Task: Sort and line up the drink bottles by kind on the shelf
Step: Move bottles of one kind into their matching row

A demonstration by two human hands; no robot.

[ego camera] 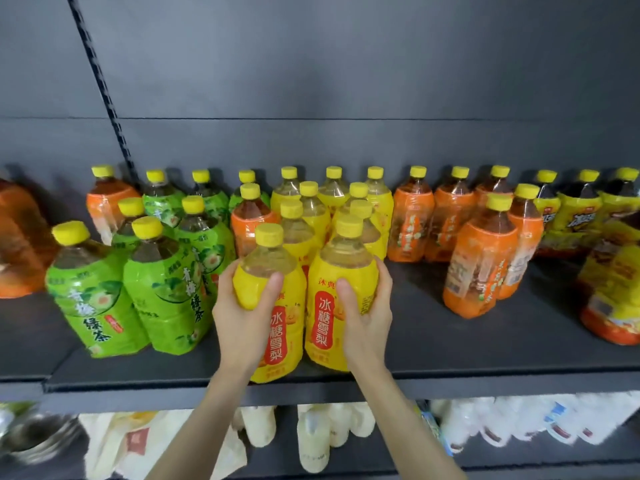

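Two yellow bottles, touching at the shelf point(450, 372) front edge, are gripped: the left yellow bottle point(277, 327) by the left hand point(242, 306), the right yellow bottle point(332, 306) by the right hand point(363, 313).

1. A shelf point(450, 344) is spread across the middle of the frame, and all the bottles are stood on it.
2. Two pear drink bottles point(341, 271) are placed side by side at the shelf's front edge, lower centre.
3. More pear drink bottles are ranked behind that pair, toward the back wall.
4. The green tea bottles point(93, 289) are grouped to the left of them.
5. One iced tea bottle point(251, 220) is set between those two groups.
6. More iced tea bottles point(481, 258) are gathered to the right of centre.
7. A lower shelf with white bottles point(313, 441) is seen beneath, along the frame's bottom.
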